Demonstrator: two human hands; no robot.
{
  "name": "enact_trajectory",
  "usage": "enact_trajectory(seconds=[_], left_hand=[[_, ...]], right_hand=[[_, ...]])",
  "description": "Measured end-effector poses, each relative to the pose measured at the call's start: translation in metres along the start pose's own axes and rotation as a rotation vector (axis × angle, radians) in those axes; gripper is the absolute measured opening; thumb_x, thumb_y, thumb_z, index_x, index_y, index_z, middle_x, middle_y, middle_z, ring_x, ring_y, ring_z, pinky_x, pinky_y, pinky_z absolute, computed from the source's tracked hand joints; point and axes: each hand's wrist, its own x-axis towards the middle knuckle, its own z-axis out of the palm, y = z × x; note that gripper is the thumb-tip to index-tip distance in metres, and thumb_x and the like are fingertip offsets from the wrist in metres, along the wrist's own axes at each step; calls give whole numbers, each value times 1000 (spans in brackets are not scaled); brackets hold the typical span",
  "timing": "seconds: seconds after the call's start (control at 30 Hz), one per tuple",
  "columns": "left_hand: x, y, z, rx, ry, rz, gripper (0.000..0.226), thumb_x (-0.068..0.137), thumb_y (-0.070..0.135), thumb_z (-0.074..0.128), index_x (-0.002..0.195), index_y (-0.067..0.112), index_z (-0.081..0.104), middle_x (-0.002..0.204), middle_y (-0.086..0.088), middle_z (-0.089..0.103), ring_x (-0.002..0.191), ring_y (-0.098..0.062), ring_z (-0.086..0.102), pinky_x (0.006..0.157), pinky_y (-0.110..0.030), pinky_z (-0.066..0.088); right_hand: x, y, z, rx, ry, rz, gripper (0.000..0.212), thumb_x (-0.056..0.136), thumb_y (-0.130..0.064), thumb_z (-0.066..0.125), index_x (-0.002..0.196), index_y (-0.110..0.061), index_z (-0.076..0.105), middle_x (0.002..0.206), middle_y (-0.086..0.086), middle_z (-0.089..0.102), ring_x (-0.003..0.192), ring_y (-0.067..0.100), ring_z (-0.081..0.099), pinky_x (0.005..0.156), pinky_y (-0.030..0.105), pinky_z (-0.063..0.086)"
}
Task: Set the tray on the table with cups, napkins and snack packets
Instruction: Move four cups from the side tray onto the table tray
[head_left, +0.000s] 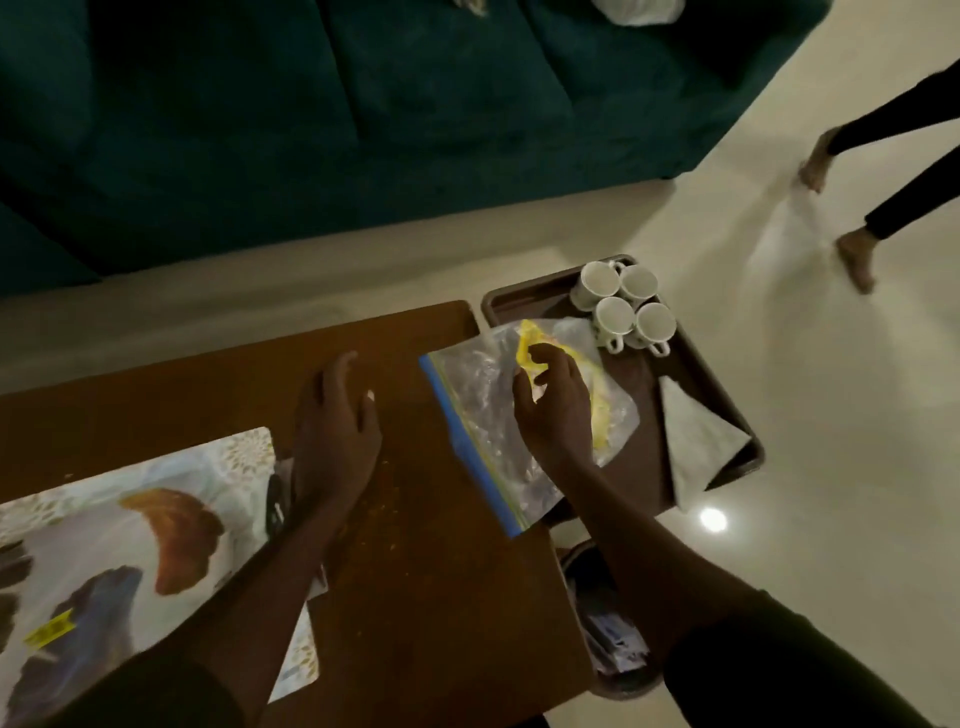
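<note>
A dark brown tray (691, 374) sits to the right of the brown table (415, 545), seemingly lower than it. Several white cups (621, 306) stand at the tray's far corner, and a pale folded napkin (696, 436) lies along its right side. A clear zip bag with a blue seal (478, 410) and yellow snacks inside lies across the table's right edge and the tray. My right hand (553, 405) pinches the bag near the yellow contents. My left hand (337, 431) rests flat on the table, fingers spread, holding nothing.
A printed placemat (130, 551) with brown and blue shapes covers the table's left part. A dark green sofa (363, 114) stands beyond the table. Another person's bare feet (852, 254) are on the pale floor at the right. Packets (608, 623) lie below the table's right edge.
</note>
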Motion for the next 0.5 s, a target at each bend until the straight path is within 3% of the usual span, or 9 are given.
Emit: enact_trajectory(seconds=[0.13,0.23,0.3,0.37,0.5], left_hand=[[10,50,50,-72,-58,36,45,93,22,53,135,28,39,131,-8,52,109,-29,58,80,-48,56],[18,93,92,-109,-98,72,47,91,21,54,135,27,40,133,-9,53,111,-30,58,82,-49,53],[22,112,108,-111,-111,90,50,91,22,54,138,27,38,135,-8,52,113,-30,57,84,-44,53],[27,148,144,-114,-163,134,54,90,23,55,140,27,35,137,-5,51,115,-27,56,88,-41,52],[35,194,203,-157,-280,113,63,88,23,63,144,20,34,141,-7,48,123,-26,51,92,-32,43]], right_hand=[[33,45,-41,-42,21,39,26,89,-20,58,113,-11,57,109,5,63,97,25,61,79,25,43],[58,79,-74,-62,46,88,23,86,-25,57,106,-12,55,104,8,63,98,28,60,74,30,43],[70,90,-86,-46,59,152,45,80,-46,54,107,-9,56,108,11,64,102,31,59,77,33,43],[97,122,-105,-77,16,186,60,73,-53,55,112,-7,55,114,12,62,109,32,54,83,34,40],[132,174,-113,-220,-142,87,62,77,-30,72,127,-2,48,126,15,54,120,36,44,94,39,37]])
